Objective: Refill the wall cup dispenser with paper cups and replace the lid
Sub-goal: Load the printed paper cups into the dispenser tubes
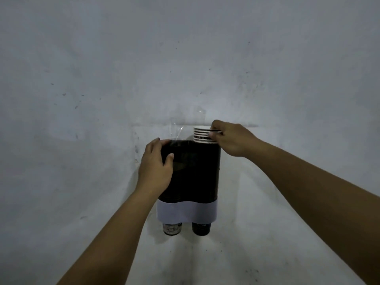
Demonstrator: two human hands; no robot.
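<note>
No legible text in view, small dark print on side of stacked paper cups (203,136) too blurred to read, scrawled marking on pale cup (172,229) below left dispenser outlet indistinct, faint print on dark cup (201,228) below right outlet unreadable

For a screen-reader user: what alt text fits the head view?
The right hand pinches a stack of paper cups sticking out of a dark wall dispenser; the left hand grips its left top corner. Two cups poke out below.
</note>
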